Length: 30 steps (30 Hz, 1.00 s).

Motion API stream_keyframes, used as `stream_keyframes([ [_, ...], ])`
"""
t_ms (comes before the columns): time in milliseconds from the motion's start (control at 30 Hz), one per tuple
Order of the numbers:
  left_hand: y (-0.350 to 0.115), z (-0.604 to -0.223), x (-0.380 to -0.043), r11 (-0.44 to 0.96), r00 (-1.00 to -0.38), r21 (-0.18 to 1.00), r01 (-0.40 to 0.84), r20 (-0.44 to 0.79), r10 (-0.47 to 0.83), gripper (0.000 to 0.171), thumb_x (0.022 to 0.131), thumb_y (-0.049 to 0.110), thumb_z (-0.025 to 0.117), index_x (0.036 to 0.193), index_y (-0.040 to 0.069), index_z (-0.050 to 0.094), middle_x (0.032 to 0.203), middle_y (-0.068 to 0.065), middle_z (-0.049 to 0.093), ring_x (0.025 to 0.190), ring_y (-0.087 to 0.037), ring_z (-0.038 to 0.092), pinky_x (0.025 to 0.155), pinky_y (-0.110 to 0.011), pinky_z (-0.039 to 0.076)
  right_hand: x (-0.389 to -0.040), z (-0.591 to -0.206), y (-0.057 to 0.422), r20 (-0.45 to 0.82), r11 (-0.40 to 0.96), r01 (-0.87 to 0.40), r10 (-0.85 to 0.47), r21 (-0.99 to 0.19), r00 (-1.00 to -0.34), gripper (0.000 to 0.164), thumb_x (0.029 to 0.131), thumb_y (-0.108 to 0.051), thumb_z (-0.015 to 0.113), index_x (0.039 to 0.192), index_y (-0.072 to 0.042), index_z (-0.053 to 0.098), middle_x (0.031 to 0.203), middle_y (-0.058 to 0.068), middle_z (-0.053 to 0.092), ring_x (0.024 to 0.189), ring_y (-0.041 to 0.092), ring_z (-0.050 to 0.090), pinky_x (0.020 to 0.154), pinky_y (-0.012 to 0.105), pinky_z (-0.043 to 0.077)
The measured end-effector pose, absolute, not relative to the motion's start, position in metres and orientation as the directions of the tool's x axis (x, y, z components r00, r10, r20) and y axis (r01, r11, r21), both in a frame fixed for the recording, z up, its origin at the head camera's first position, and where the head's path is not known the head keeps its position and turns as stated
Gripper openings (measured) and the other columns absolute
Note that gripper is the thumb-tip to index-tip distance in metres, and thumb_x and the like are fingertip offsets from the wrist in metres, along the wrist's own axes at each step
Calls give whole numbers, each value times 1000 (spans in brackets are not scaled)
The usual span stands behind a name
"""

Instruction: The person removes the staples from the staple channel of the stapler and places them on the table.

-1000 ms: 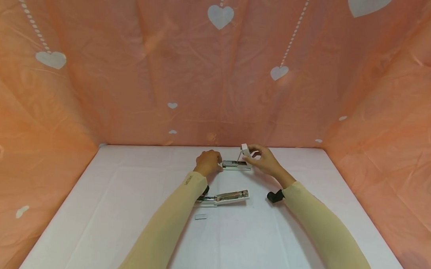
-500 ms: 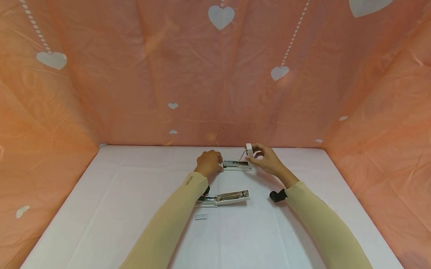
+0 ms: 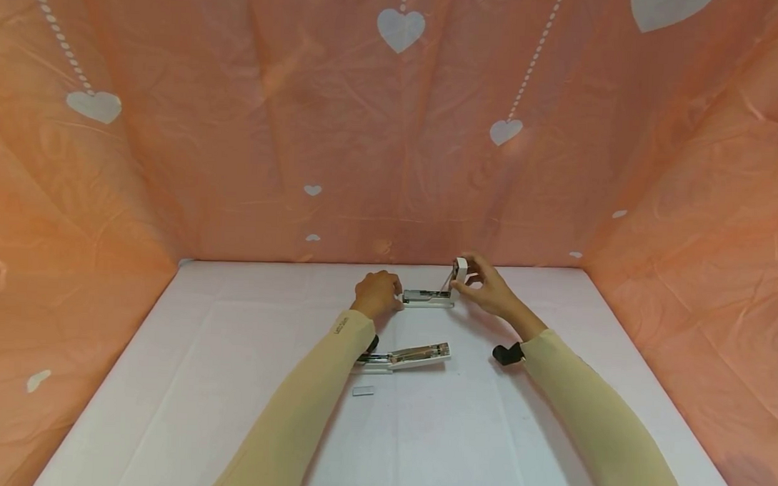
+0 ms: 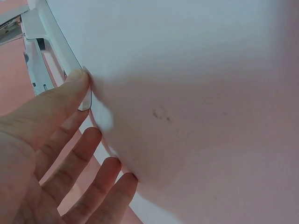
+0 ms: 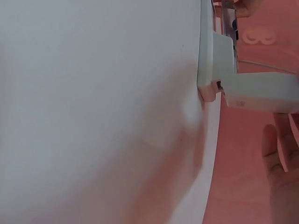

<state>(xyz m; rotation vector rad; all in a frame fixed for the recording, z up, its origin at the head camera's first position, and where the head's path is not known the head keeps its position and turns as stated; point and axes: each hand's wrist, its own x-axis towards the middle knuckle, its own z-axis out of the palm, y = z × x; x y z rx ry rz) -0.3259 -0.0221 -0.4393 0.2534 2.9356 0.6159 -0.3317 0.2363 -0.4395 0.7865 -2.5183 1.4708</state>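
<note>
In the head view, the left hand [image 3: 377,295] pinches the nine o'clock end of the slim white plastic stapler with a grey metal magazine [image 3: 428,298], seemingly to anchor its base, while at three o'clock the right hand [image 3: 489,289] grips its white boxy cover [image 3: 462,268], likely to hold it upright on the hinge and leave the magazine exposed. Outward, between six and seven o'clock, a second white stapler with a shiny metal inside [image 3: 420,354] lies splayed on the white cloth-covered table [image 3: 459,431], partly behind a sleeve [image 3: 306,397], and a small silvery-grey rectangular strip [image 3: 362,391] rests at seven o'clock, apart from both staplers.
</note>
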Motion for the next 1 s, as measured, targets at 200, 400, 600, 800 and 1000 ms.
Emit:
stream_keyframes([
  [200,-22,-437,-325,915,-978,377,141,-94,189,26,91,24,89,112,15,78,120,-4,70,118,-31,62,97,-49,54,-329,-436,236,432,369,-579,-411,-727,-803,52,92,18,72,138,16,48,126,37,59,103,42,62,89,65,52],
  [400,-21,-435,-322,906,-975,399,145,-98,199,26,91,23,89,112,13,78,121,-6,70,118,-31,62,98,-50,53,-338,-451,248,426,400,-569,-393,-719,-815,51,95,13,73,138,12,46,121,31,63,104,32,62,93,47,55],
  [600,-24,-434,-324,911,-976,387,143,-96,194,26,92,25,89,113,14,78,123,-5,70,119,-32,62,99,-50,54,-340,-453,259,416,392,-549,-375,-738,-828,47,96,8,74,134,10,46,118,26,63,108,28,62,95,25,53],
  [800,-23,-436,-325,908,-976,398,133,-105,189,26,91,25,89,112,14,78,123,-6,70,120,-32,61,101,-52,52,-339,-456,265,420,420,-542,-351,-728,-837,50,94,12,75,134,9,45,115,28,61,105,20,61,93,20,52],
  [1000,-23,-440,-327,905,-976,407,126,-112,186,28,90,25,90,113,16,78,122,-5,71,119,-32,62,102,-53,51,-335,-455,272,375,487,-496,-330,-719,-866,48,96,3,78,135,5,50,124,24,64,108,30,63,100,50,54],
])
